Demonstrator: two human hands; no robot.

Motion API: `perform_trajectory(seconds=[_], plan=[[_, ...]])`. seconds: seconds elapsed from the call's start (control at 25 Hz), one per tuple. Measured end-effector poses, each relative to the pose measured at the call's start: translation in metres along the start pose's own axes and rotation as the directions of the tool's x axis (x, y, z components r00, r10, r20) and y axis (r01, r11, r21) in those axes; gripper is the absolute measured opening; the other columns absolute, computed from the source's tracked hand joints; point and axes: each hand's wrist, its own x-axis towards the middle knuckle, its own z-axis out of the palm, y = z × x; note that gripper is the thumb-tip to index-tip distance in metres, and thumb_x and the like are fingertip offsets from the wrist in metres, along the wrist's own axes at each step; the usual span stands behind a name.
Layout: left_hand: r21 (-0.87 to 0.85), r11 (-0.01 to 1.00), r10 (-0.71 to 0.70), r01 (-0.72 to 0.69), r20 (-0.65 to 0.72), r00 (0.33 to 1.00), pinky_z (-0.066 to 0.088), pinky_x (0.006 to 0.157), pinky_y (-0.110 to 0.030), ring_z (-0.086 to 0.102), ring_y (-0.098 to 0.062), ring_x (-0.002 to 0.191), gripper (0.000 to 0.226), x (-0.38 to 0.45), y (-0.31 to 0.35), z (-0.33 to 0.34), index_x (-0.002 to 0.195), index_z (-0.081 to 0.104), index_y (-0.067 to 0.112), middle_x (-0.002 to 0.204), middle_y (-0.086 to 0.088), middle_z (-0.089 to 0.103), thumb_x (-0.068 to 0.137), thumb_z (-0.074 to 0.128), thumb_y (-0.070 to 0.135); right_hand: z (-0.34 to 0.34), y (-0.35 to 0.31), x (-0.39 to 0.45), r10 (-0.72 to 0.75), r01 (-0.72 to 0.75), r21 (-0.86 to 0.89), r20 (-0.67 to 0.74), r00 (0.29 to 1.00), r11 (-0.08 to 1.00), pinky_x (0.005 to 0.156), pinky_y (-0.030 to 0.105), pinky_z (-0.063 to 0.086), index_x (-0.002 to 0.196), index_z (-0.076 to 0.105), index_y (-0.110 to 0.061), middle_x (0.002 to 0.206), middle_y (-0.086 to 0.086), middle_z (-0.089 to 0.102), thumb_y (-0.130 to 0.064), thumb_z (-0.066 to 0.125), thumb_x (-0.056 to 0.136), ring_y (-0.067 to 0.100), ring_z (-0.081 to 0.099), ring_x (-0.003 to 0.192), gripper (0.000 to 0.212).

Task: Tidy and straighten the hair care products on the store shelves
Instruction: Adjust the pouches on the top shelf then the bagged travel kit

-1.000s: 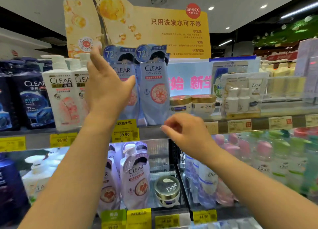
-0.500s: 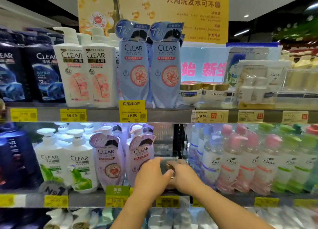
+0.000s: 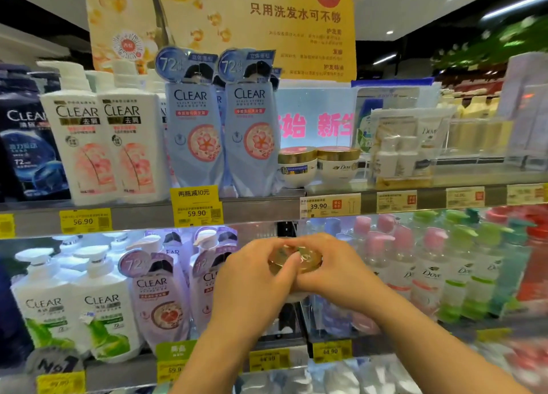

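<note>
From your head camera, both of your hands meet in front of the middle shelf, clasped around a small round jar [image 3: 296, 260] with a gold lid. Your left hand [image 3: 255, 287] curls around its left side, thumb lying across the lid, and your right hand [image 3: 335, 272] wraps the right side, fingers over the top edge. The jar is held tilted, lid facing you, in front of the gap between the lilac Clear bottles [image 3: 160, 301] on the left and the row of Dove bottles [image 3: 430, 272] with pink and green caps on the right.

On the upper shelf [image 3: 142, 215], two gold-lidded Dove jars [image 3: 318, 165] stand side by side, touching, just right of two pale blue Clear bottles [image 3: 225, 135]. White Clear pump bottles [image 3: 100, 144] stand further left. Yellow price tags [image 3: 197, 212] hang along the shelf edge, and a yellow sign [image 3: 267, 23] rises behind.
</note>
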Motion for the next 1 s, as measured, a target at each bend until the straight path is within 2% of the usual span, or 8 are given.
perform_trajectory(seconds=[0.12,0.28,0.4,0.52,0.6,0.76,0.92,1.0], plan=[[-0.095,0.983,0.143,-0.158,-0.143,0.979,0.05,0.081,-0.022,0.06,0.002,0.095,0.037,0.031,0.04,-0.019,0.1,0.074,0.031,0.106,0.019,0.069,0.081,0.056,0.057,-0.06,-0.029,0.004,-0.01,0.012,0.027,-0.093,0.996,1.0,0.071,0.012,0.054,0.106,0.072,-0.05,0.097,-0.029,0.072,-0.05,0.08,0.057,-0.009,0.067,0.09,0.05],[-0.067,0.943,0.295,-0.325,-0.274,0.915,0.04,0.087,-0.015,0.057,-0.004,0.105,0.029,0.099,0.085,-0.028,0.103,0.075,0.02,0.112,0.005,0.068,0.09,0.063,0.043,-0.128,-0.055,0.042,-0.075,0.074,-0.015,-0.243,0.967,0.997,0.073,0.019,0.059,0.108,0.073,-0.039,0.094,-0.016,0.075,-0.055,0.081,0.053,-0.003,0.07,0.086,0.058],[-0.078,0.96,0.238,-0.269,-0.281,0.93,0.041,0.086,-0.024,0.059,-0.017,0.105,0.03,0.152,0.108,-0.025,0.107,0.071,0.013,0.11,-0.003,0.068,0.094,0.061,0.037,-0.163,-0.059,0.081,-0.064,0.057,-0.031,-0.348,0.935,0.998,0.077,0.029,0.061,0.109,0.072,-0.031,0.095,-0.011,0.073,-0.047,0.085,0.061,0.004,0.07,0.085,0.053],[-0.046,0.988,0.134,-0.145,-0.184,0.974,0.039,0.065,-0.027,0.056,-0.019,0.085,0.023,0.189,0.118,-0.011,0.099,0.069,0.015,0.091,0.0,0.065,0.098,0.054,0.031,-0.173,-0.048,0.116,-0.021,0.011,-0.027,-0.391,0.92,1.0,0.088,0.038,0.059,0.117,0.071,-0.018,0.103,0.001,0.073,-0.033,0.084,0.071,0.015,0.069,0.094,0.05],[-0.014,0.995,0.097,-0.101,-0.168,0.981,0.035,0.062,-0.029,0.05,-0.017,0.078,0.022,0.202,0.12,-0.002,0.095,0.068,0.014,0.084,0.001,0.06,0.1,0.05,0.026,-0.172,-0.038,0.134,-0.011,-0.004,-0.037,-0.389,0.921,0.999,0.089,0.036,0.058,0.123,0.068,-0.014,0.111,0.006,0.072,-0.031,0.081,0.076,0.018,0.068,0.098,0.052],[0.119,0.992,0.052,-0.039,-0.109,0.993,0.037,0.068,-0.033,0.054,-0.023,0.083,0.025,0.218,0.108,0.012,0.098,0.066,0.011,0.094,-0.008,0.063,0.101,0.045,0.024,-0.16,-0.018,0.154,-0.034,-0.003,-0.1,-0.362,0.932,0.995,0.091,0.035,0.056,0.126,0.067,-0.013,0.116,0.007,0.071,-0.033,0.073,0.085,0.022,0.066,0.107,0.046],[0.302,0.951,0.099,-0.07,-0.082,0.992,0.03,0.057,-0.028,0.053,-0.024,0.076,0.022,0.224,0.101,0.023,0.091,0.065,0.008,0.088,-0.011,0.062,0.099,0.047,0.017,-0.147,-0.005,0.164,-0.059,0.005,-0.154,-0.344,0.937,0.988,0.094,0.032,0.045,0.137,0.057,-0.011,0.13,0.01,0.066,-0.025,0.065,0.092,0.025,0.059,0.119,0.047],[0.344,0.935,0.105,-0.08,-0.054,0.993,0.033,0.06,-0.029,0.055,-0.026,0.08,0.019,0.227,0.101,0.024,0.097,0.064,0.006,0.094,-0.014,0.064,0.098,0.048,0.016,-0.145,-0.003,0.168,-0.047,-0.015,-0.187,-0.32,0.946,0.982,0.091,0.03,0.043,0.142,0.05,-0.01,0.135,0.013,0.062,-0.021,0.062,0.095,0.027,0.057,0.122,0.05]])
